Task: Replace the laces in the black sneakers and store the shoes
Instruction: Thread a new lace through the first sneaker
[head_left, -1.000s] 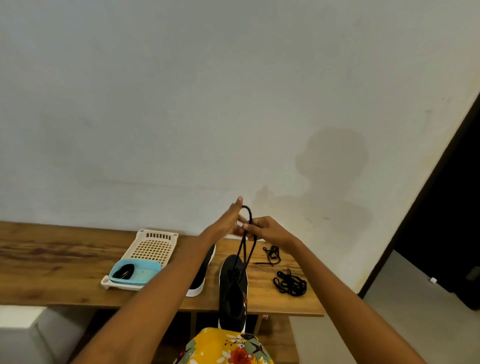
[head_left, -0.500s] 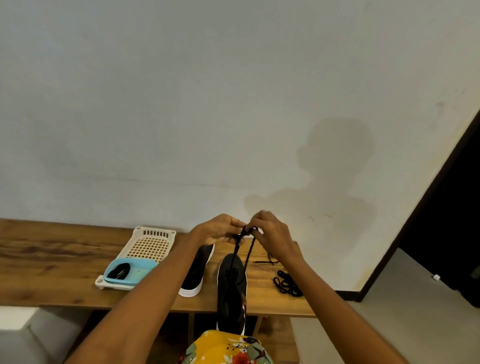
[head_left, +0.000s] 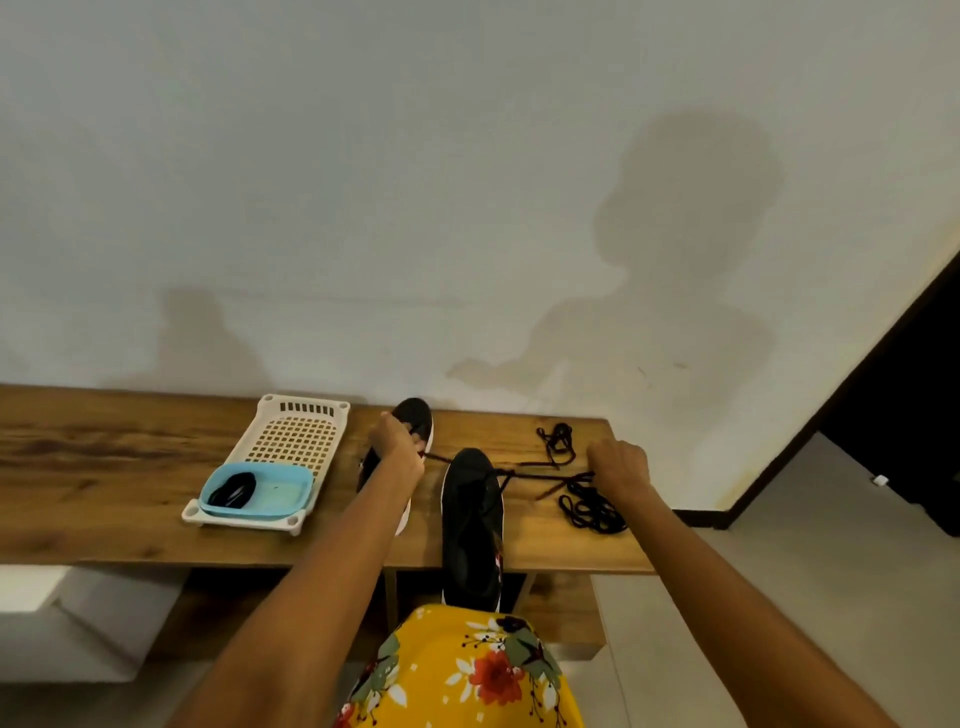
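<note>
Fingers (head_left: 400, 441) of both hands on taut lace (head_left: 540, 475) ends

A long wooden bench (head_left: 104, 499) with a lower shelf (head_left: 561, 608) stands against a plain pale wall (head_left: 415, 182) carrying soft shadows, while at right a dark doorway (head_left: 914, 415) with dark trim opens above a light grey floor (head_left: 779, 597).

A black sneaker (head_left: 471, 525) is stood on the wooden desk (head_left: 104, 499), its heel over the front edge. One black lace (head_left: 540, 475) is held taut sideways by the left hand (head_left: 397, 453) and the right hand (head_left: 619, 465). A second sneaker (head_left: 415, 418) is partly hidden behind the left hand. Loose laces (head_left: 592, 509) are lain beside the right hand.
</note>
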